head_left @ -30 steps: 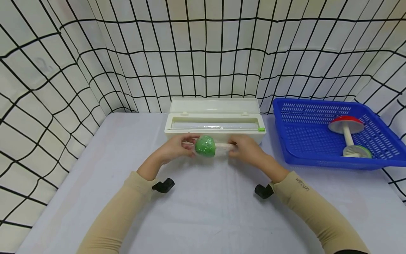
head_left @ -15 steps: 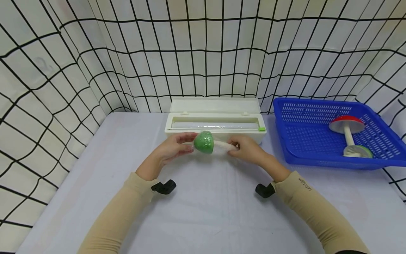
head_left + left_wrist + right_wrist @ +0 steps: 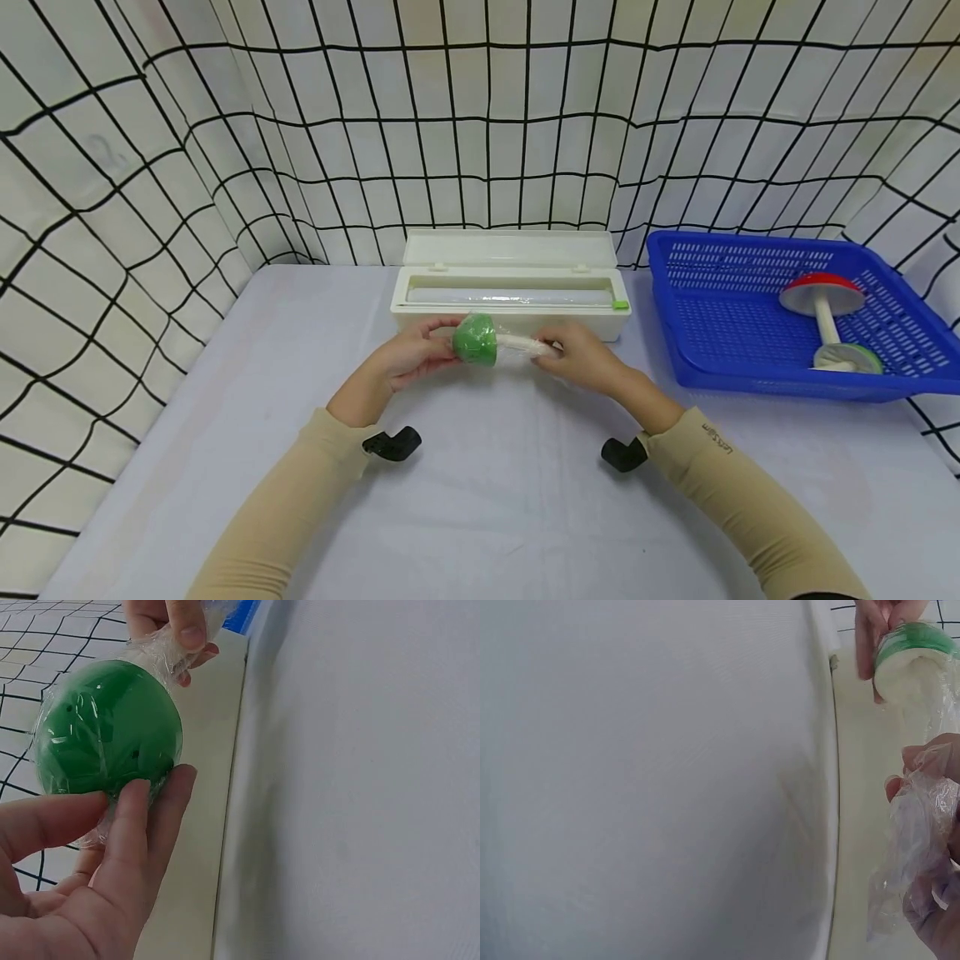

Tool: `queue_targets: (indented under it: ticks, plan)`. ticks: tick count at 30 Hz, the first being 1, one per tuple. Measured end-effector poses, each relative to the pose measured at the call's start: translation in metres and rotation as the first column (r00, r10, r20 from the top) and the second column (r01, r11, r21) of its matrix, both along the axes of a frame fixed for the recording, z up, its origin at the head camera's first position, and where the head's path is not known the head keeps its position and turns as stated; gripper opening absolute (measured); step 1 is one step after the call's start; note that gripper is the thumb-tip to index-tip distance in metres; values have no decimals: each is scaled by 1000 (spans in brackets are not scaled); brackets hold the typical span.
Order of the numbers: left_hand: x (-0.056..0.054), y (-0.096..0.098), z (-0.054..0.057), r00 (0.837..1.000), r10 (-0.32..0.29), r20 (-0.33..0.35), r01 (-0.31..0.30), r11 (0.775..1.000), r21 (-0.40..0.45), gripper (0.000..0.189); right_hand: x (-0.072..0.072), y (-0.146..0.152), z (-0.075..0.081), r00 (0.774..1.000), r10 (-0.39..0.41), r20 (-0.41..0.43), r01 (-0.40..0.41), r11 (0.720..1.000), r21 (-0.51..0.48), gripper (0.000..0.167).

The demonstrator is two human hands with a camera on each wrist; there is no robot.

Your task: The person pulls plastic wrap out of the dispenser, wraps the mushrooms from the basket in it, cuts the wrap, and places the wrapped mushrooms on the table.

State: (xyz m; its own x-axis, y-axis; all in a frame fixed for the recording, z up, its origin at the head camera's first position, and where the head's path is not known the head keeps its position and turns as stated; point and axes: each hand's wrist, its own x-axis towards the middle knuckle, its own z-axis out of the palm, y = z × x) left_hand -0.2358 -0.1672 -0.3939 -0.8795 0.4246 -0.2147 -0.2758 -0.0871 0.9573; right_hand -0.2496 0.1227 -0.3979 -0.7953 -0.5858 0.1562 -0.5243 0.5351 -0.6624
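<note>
A toy mushroom with a green cap (image 3: 475, 339) and a white stem (image 3: 517, 342) lies sideways between the two hands, wrapped in clear cling film. My left hand (image 3: 415, 354) holds the cap end; in the left wrist view its thumb and fingertips (image 3: 131, 799) pinch at the film on the green dome (image 3: 109, 727). At the stem's other end, my right hand (image 3: 581, 354) grips the stem through the film. Loose, crumpled film (image 3: 911, 832) bunches between the right fingers and hangs past them in the right wrist view.
Just behind the hands stands an open white cling film dispenser (image 3: 510, 321) with its roll (image 3: 510, 296) and a green slider (image 3: 620, 305). A blue basket (image 3: 720, 333) at the right holds a red-capped toy mushroom (image 3: 822, 304) and a green-edged one (image 3: 862, 358). Black wire grid surrounds the back and sides.
The mushroom has shifted slightly left, with its cap closer into the left fingers. Its stem was level, then slanted down toward the right hand. The basket and dispenser stay put.
</note>
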Motion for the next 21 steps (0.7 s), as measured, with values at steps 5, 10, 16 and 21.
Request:
queue_targets:
  ticks: [5, 10, 16, 21]
  plan:
    - [-1, 1, 2, 998, 14, 63, -17, 999, 43, 52, 1, 0, -2, 999, -29, -30, 30, 999, 26, 15]
    - [0, 1, 7, 993, 45, 110, -56, 994, 99, 50, 3, -1, -3, 995, -43, -85, 49, 996, 70, 15]
    - [-1, -1, 6, 992, 34, 119, -46, 994, 96, 51, 3, 0, -4, 997, -10, -81, 18, 996, 90, 18]
    - [0, -2, 5, 992, 30, 122, -45, 992, 122, 53, 4, -1, -4, 1000, -16, -5, 17, 990, 138, 24]
